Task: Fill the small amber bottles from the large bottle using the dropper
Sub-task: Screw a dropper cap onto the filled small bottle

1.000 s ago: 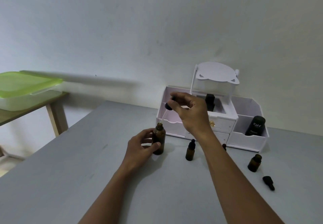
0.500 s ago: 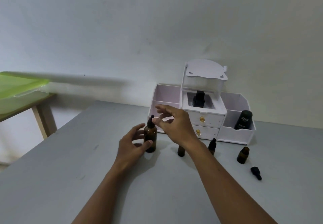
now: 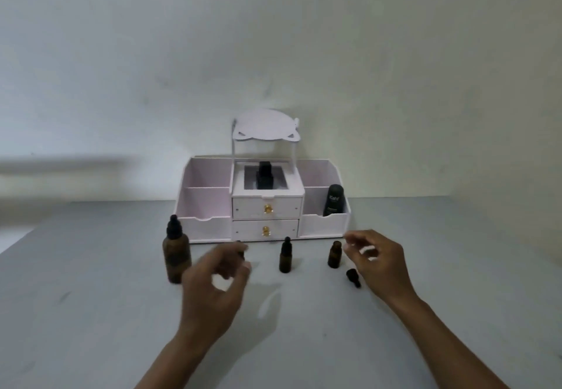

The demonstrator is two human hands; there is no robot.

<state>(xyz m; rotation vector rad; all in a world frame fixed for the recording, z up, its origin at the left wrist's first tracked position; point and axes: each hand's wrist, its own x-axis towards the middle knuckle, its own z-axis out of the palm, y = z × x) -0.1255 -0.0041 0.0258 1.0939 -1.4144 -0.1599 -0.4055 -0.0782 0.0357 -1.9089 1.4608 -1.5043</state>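
Observation:
The large amber bottle stands at the left with its black dropper cap on. My left hand hovers blurred to its right, fingers curved and holding nothing. A small amber bottle peeks out just behind its fingertips, mostly hidden. A second small bottle stands capped in the middle. A third small bottle stands uncapped further right, with a loose black dropper cap lying in front of it. My right hand hangs beside that bottle, fingers loosely curled and empty.
A white organizer with two drawers, side compartments and a raised shelf stands against the wall behind the bottles. It holds a black bottle in the middle and a dark tube at the right. The grey table ends at the left.
My right hand set the dropper back in the large bottle, let go and moved right toward the uncapped small bottle. My left hand released the large bottle and shifted right. The view turned right.

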